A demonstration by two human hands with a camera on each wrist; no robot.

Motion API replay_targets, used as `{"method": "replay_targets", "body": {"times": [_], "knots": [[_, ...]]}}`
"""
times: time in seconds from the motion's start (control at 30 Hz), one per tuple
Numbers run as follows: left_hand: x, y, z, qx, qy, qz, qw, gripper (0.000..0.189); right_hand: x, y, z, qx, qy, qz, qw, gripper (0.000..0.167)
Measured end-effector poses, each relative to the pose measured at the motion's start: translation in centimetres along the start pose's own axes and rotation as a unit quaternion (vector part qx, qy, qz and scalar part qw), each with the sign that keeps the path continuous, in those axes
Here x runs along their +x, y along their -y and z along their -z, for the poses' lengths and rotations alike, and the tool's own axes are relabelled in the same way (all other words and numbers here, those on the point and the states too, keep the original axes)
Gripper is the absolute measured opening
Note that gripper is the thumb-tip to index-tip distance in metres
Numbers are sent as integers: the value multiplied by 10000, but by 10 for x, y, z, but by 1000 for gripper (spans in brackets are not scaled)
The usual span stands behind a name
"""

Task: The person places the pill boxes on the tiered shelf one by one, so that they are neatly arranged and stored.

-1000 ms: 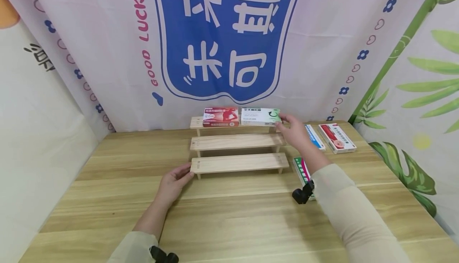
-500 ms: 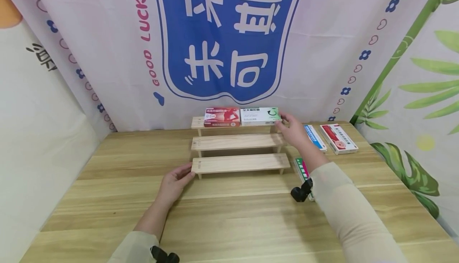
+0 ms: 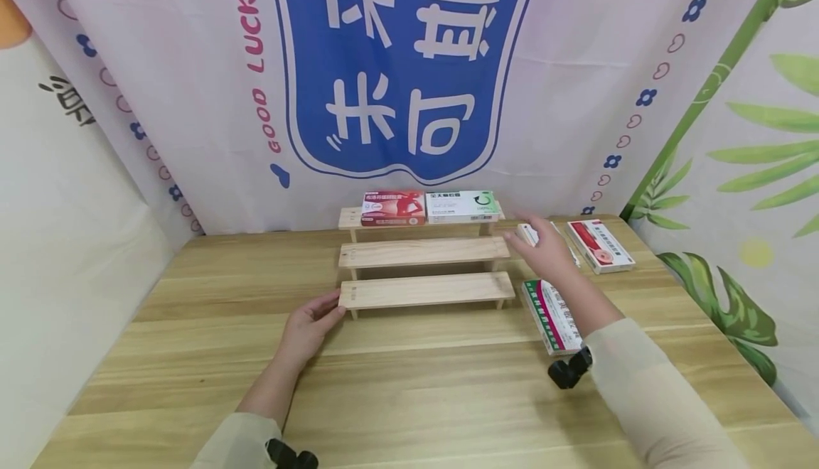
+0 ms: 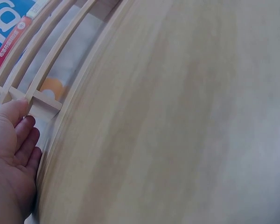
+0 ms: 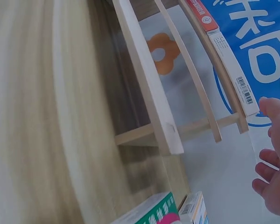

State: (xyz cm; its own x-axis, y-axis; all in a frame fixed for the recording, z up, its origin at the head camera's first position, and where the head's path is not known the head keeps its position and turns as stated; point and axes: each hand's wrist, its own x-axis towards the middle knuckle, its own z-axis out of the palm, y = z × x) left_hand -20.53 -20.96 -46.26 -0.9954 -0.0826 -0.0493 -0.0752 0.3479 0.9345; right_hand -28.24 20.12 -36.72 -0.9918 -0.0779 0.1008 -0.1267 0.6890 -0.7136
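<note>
A three-tier wooden display stand [image 3: 425, 291] stands on the table. Two medicine boxes lie side by side on its top tier: a red one [image 3: 393, 208] at left and a white-and-green one [image 3: 462, 207] at right. At the stand's left end, my left hand [image 3: 308, 328] holds the lowest tier's end between thumb and fingers; its thumb lies at the corner in the left wrist view. My right hand [image 3: 544, 250] is just right of the stand with nothing in it, fingers loosely extended. In the right wrist view, its fingertips [image 5: 266, 103] are near the white-and-green box's end.
To the right, a green-and-white medicine box [image 3: 552, 316] lies on the table [image 3: 409, 398]. Behind the right hand is a blue-and-white box [image 3: 528, 233], partly hidden. Farther right lies a red-and-white box [image 3: 600, 246]. A printed cloth [image 3: 557, 85] hangs behind the stand.
My right hand has let go of the white-and-green box and drawn back to the right. That box has slid slightly left, up against the red one. The left hand stays put.
</note>
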Motion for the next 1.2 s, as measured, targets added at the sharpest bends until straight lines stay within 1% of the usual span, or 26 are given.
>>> {"method": "replay_targets", "body": {"times": [0.1, 0.3, 0.47, 0.57, 0.7, 0.83, 0.93, 1.03, 1.17, 1.2], "knots": [[0, 0, 0, 4, 4, -24, 10000, 46, -10, -7, 3, -64, 41, -139, 9999, 69], [1, 1, 0, 2, 26, -36, 10000, 44, -32, -22, 10, -93, 172, -530, 9984, 81], [1, 1, 0, -12, 32, -23, 10000, 44, -54, -34, 11, -215, 150, -451, 9986, 81], [1, 1, 1, -19, 32, -19, 10000, 45, -67, -39, 10, -344, 103, -369, 9987, 77], [1, 1, 0, -8, 11, -42, 10000, 45, -82, -47, 7, -511, 51, -381, 9980, 71], [1, 1, 0, 16, -5, -45, 10000, 44, -97, -58, 3, -588, -16, -416, 9974, 70], [1, 1, -1, 4, -9, -28, 10000, 44, -108, -65, -1, -650, -102, -367, 9972, 72], [2, 2, -1, 39, -15, -86, 10000, 44, -119, -68, -5, -746, -174, -349, 9964, 75], [2, 2, 0, 92, -25, -125, 9999, 44, -130, -69, -8, -899, -142, -521, 9945, 82], [2, 2, 0, 74, -32, -95, 9999, 43, -132, -70, -9, -936, -123, -572, 9939, 84]]}}
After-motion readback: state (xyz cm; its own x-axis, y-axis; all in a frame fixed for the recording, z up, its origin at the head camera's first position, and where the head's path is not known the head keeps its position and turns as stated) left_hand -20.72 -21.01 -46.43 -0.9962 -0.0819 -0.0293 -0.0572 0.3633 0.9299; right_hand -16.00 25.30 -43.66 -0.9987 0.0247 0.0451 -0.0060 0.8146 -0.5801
